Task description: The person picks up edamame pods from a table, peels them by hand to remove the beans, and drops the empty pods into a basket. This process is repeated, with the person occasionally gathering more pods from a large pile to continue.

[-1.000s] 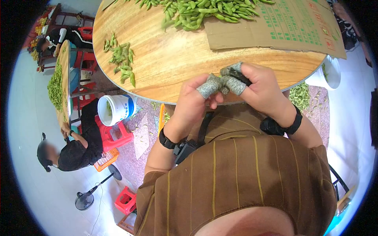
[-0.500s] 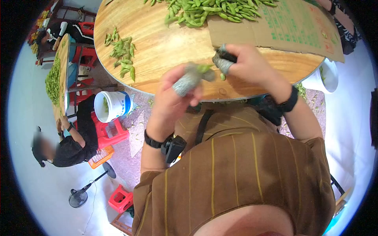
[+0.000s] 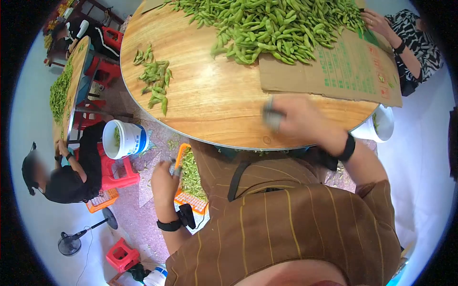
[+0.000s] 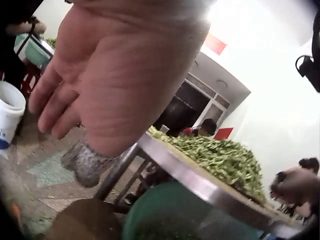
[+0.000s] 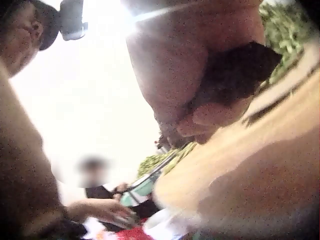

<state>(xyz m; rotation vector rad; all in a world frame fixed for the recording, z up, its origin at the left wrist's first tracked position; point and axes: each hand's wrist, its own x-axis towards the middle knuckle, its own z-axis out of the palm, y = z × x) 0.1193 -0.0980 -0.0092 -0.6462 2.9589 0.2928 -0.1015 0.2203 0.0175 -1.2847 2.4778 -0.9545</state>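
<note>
My left hand point(image 3: 164, 183) is lowered at my left side, by an orange basket point(image 3: 183, 148) of pale green pieces. In the left wrist view its fingers point(image 4: 52, 107) hang loosely, nothing visible between them; grey wrapping covers the thumb point(image 4: 87, 162). My right hand point(image 3: 298, 119), blurred, is low over the near part of the round wooden table point(image 3: 205, 109), with grey-wrapped fingertips. In the right wrist view its fingers curl around a black object point(image 5: 237, 70) in the palm, its kind unclear. A large heap of green soybean pods point(image 3: 267, 33) lies beyond; a smaller group point(image 3: 157, 78) sits left.
A printed cardboard sheet point(image 3: 315, 78) lies under the heap's edge. White buckets point(image 3: 126, 139) stand left and right of the table. A green tub point(image 4: 165, 210) is below the rim. Another person's hand point(image 3: 377, 21) reaches the heap; other people sit at a second table point(image 3: 76, 90).
My hands were together at the table edge, then parted, a green pod showing at the left fingers. The left hand has dropped toward the basket, the pod out of sight. The right moved nearer the edge.
</note>
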